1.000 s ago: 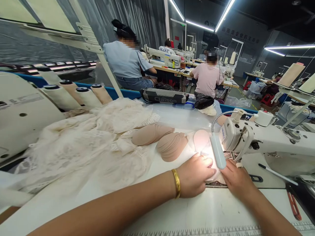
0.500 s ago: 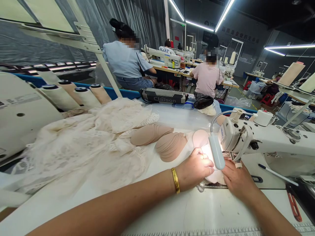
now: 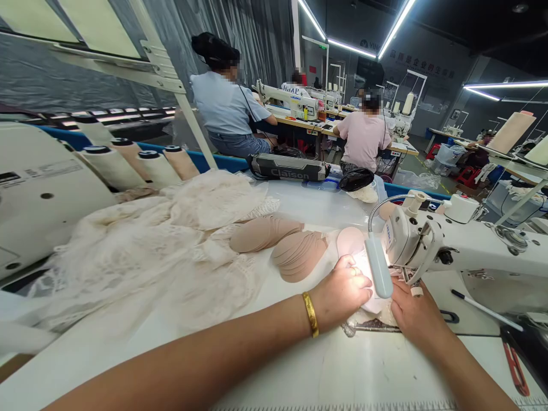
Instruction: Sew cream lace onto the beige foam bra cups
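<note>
A thin pale-pink cup pad (image 3: 373, 303) lies under the lamp at the sewing machine (image 3: 466, 240), with cream lace (image 3: 389, 315) along its near edge. My left hand (image 3: 345, 292), a gold bangle at its wrist, has bent fingers closed on the left side of the pad. On the other side, my right hand (image 3: 417, 314) lies flat with fingers stretched toward the needle area. Its fingertips are partly hidden by the grey-green lamp head (image 3: 379, 268) and the machine. The needle cannot be made out.
Beige cup pads (image 3: 297, 257) lie fanned in two piles left of the machine. Cream lace fabric (image 3: 171, 245) is heaped farther left, before several thread cones (image 3: 115, 165). A white pen-like stick (image 3: 488, 310) and red thread snips (image 3: 516, 365) lie at right. Co-workers (image 3: 231, 108) sit beyond.
The camera view has shifted slightly, so most things appear a little farther right. Between my hands, slightly more lace and dark metal plate shows. Both hands keep nearly the same pose.
</note>
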Motion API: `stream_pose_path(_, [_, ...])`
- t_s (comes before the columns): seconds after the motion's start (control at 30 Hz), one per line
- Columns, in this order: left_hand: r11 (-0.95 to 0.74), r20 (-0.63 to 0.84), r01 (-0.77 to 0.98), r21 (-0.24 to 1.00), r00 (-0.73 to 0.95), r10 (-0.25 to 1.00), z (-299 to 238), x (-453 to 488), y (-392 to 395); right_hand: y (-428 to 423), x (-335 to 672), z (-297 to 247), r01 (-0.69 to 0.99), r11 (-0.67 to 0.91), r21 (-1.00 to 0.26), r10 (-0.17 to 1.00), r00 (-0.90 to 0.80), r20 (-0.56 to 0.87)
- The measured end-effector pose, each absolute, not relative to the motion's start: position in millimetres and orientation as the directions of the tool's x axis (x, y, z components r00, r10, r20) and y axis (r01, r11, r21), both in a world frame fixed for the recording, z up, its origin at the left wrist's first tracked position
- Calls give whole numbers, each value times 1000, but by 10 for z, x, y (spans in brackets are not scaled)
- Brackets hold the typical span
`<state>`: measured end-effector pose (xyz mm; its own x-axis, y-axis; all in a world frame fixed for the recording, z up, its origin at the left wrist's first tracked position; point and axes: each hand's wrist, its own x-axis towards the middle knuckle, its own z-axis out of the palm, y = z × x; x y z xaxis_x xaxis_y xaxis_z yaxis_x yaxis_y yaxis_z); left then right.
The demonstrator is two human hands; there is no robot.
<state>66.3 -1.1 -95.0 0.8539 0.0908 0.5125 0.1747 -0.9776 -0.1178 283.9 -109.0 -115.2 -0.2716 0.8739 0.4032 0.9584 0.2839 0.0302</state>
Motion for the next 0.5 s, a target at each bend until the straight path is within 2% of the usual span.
stream_pose_path(0.17, [-974,498,187,-127,861,101,-968,668,-48,-1141,2835,-1101,957,286,49,855,-278,438])
stream_pose_path(0.33, [-967,487,227,-114,862,145,-957,665,-84,-1179,2790,-986,954,299,-9,779,-239,579])
stream_pose_path(0.5, [-972,476,212,-102,868,140,-952,673,-78,-1146,2766,-968,958,285,-40,752,-197,630])
